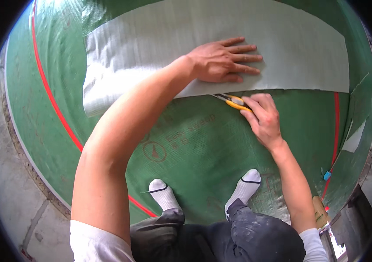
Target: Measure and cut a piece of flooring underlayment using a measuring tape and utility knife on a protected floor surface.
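Note:
A silvery-grey sheet lies across the green floor covering, its near edge running left to right in front of me. My left hand presses flat on the sheet with fingers spread, close to that edge. Just below it, my right hand grips a yellow utility knife with a grey part on its body. The knife's thin metal tip points left and meets the sheet's near edge beneath my left hand. The sheet's left end looks wrinkled, with its lower corner curling.
Red lines run across the green covering. My feet in white socks stand on it. At the right lie a small blue object, a pale scrap and a brown cardboard piece. Grey concrete borders the left.

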{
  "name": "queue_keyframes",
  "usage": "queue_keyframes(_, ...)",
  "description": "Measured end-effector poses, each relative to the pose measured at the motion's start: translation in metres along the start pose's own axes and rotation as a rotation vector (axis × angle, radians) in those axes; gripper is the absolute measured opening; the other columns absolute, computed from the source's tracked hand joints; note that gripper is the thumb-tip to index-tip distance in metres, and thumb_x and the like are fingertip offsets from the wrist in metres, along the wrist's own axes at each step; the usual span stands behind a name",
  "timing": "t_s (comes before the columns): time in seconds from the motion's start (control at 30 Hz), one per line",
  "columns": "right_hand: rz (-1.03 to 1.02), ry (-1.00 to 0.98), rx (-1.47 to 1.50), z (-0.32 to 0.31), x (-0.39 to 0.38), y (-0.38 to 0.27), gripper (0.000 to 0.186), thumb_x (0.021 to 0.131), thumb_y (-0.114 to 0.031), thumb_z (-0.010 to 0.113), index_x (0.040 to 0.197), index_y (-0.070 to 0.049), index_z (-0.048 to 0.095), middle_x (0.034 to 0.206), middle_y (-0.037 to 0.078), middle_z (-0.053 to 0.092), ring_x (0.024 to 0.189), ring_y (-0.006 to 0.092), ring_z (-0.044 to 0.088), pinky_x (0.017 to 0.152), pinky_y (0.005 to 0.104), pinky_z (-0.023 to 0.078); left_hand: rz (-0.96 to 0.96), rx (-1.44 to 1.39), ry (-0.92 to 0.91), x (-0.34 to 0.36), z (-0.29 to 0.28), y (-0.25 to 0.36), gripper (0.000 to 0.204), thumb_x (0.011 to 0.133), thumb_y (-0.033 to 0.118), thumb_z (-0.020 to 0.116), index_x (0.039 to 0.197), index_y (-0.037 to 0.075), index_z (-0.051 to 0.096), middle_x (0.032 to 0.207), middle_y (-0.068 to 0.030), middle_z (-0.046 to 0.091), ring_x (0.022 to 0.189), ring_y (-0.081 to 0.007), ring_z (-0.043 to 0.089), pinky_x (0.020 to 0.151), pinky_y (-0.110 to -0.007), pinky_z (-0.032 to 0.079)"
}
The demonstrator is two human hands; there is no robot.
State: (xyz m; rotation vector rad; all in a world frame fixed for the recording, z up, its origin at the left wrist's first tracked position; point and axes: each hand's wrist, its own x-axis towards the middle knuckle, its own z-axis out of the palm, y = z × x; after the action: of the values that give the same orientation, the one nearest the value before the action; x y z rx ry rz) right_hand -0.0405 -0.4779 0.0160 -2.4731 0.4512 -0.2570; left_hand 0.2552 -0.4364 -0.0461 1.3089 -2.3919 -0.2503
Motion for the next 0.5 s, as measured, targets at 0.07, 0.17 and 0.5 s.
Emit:
queue_keyframes(0.07, -0.020, 0.014, 0.005, 0.005, 0.004, -0.006, 0.038, 0.090, -0.010, 0.087, 0.125, -0.001, 0.078, 0.112, 0.012, 0.069, 0.106, 0.0355, 0.066, 0.096, 0.0473, 0.055, -0.009, 0.009, 0.002, -0.006, 0.000, 0.000, 0.056, 0.118, 0.051, 0.053, 0.171, 0.033, 0.053, 0.186, 0.0003, 0.038, 0.174, -0.0289, 0.028, 0.146, -0.057, 0.015)
queue_keyframes(0.17, -0.032, 0.015, 0.037, 0.013, 0.015, -0.020, 0.039, 0.089, -0.009, 0.087, 0.126, -0.001, 0.078, 0.112, 0.013, 0.069, 0.106, 0.0355, 0.066, 0.095, 0.0475, 0.055, -0.033, 0.030, -0.026, -0.013, -0.002, 0.000, 0.056, 0.118, 0.051, 0.052, 0.172, 0.034, 0.053, 0.186, 0.0002, 0.037, 0.174, -0.0291, 0.028, 0.146, -0.058, 0.014)
queue_keyframes(0.5, -0.017, 0.024, 0.037, 0.027, 0.015, -0.037, 0.040, 0.086, -0.007, 0.090, 0.124, -0.003, 0.076, 0.110, 0.011, 0.067, 0.105, 0.0353, 0.065, 0.094, 0.0484, 0.054, -0.024, 0.024, 0.016, -0.009, -0.004, 0.000, 0.058, 0.117, 0.052, 0.054, 0.172, 0.033, 0.052, 0.187, -0.0023, 0.037, 0.175, -0.0306, 0.026, 0.145, -0.059, 0.014)
